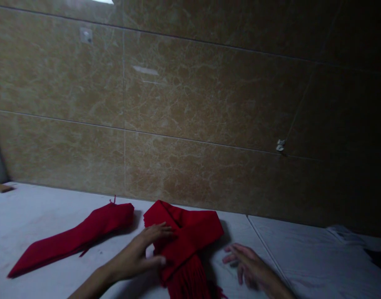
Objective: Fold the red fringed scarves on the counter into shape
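Note:
A red scarf (190,236) with a fringed end lies bunched on the white surface (37,216) near the wall. My left hand (143,251) rests on its left edge, fingers stretched over the fabric and thumb against the side. My right hand (248,261) hovers just right of the scarf, fingers spread, holding nothing. Another long red strip of scarf (74,238) lies flat to the left, running from the middle down toward the left; whether it joins the bunched part is unclear.
A brown marble-tiled wall (193,116) rises right behind the surface. A small wooden piece (1,187) sits at the far left edge. Papers (346,234) and something dark lie at the far right. A seam (265,245) splits the surface.

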`<state>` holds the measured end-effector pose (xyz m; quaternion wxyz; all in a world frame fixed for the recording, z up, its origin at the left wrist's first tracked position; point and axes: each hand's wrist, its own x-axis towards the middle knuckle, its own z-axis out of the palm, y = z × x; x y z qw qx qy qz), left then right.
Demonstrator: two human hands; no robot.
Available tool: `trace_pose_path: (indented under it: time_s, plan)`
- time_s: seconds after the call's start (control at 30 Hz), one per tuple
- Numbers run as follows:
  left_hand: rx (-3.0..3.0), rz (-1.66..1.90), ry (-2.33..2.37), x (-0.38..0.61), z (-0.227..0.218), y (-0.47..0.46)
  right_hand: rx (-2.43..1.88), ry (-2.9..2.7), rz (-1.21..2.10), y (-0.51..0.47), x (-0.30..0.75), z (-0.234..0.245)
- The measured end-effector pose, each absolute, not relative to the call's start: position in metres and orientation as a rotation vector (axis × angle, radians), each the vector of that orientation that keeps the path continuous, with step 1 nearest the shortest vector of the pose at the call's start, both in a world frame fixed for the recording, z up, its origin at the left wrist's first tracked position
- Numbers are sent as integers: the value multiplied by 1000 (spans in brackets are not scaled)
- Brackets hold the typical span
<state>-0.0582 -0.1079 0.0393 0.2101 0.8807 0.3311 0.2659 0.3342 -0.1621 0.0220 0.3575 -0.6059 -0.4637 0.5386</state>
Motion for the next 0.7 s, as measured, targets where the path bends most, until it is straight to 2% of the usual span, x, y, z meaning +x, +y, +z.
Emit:
trace_pose_path:
  time_s: [0.17,0.33,0.7]
  plan:
    - [1876,1219,1451,-73,40,-33,-1562,-1184,900,-90,334,35]
    - [1627,1126,1504,-68,34,7,-1575,-1390,662,-46,309,16]
    - [1581,962,1451,-61,31,22,-1380,-1285,890,-12,315,9]
